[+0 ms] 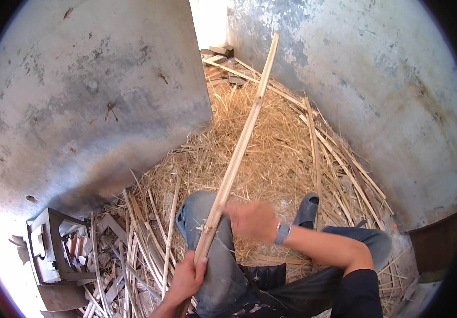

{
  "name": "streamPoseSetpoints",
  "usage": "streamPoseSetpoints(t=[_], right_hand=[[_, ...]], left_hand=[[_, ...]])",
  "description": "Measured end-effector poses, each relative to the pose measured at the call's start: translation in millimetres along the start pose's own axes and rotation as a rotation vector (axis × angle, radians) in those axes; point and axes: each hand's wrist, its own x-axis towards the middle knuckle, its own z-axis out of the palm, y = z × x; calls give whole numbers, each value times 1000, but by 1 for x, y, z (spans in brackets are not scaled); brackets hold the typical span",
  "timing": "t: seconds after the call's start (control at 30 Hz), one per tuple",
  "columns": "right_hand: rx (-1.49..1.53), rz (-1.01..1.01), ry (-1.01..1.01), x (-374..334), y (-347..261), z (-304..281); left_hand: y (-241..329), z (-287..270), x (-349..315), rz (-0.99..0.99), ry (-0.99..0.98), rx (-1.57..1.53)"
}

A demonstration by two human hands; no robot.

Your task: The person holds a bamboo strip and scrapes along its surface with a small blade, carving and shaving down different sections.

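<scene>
A long split bamboo strip [241, 143] slants from my lap up toward the far wall, its pale inner side showing and a rough node with frayed fibres near my knee. Low on the strip, my left hand [186, 278] is closed around its near end, thumb on top. The strip rests against my bent left knee [199, 204]. My right hand [255, 221], blurred by motion, is curled beside the strip's right edge, just above the frayed node. Whatever it may hold is hidden. A grey band is on the right wrist.
Straw-coloured shavings [271, 153] cover the floor ahead. Bamboo strips [340, 153] lie along the right wall [377, 95], and more strips [149, 244] are heaped left of my knee. A broken frame [53, 254] stands at the left wall [96, 90]. A dark sandal [307, 209] is on my foot.
</scene>
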Motion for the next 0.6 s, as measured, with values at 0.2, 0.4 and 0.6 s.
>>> streamPoseSetpoints(t=[0.2,0.4,0.6], right_hand=[[-140,149,-208,-10,-10,6],[14,47,118,-2,-3,3],[-91,237,39,13,7,-5]], left_hand=[[-3,4,3,33,10,11],[-10,4,2,73,1,24],[-10,4,2,72,-2,25]])
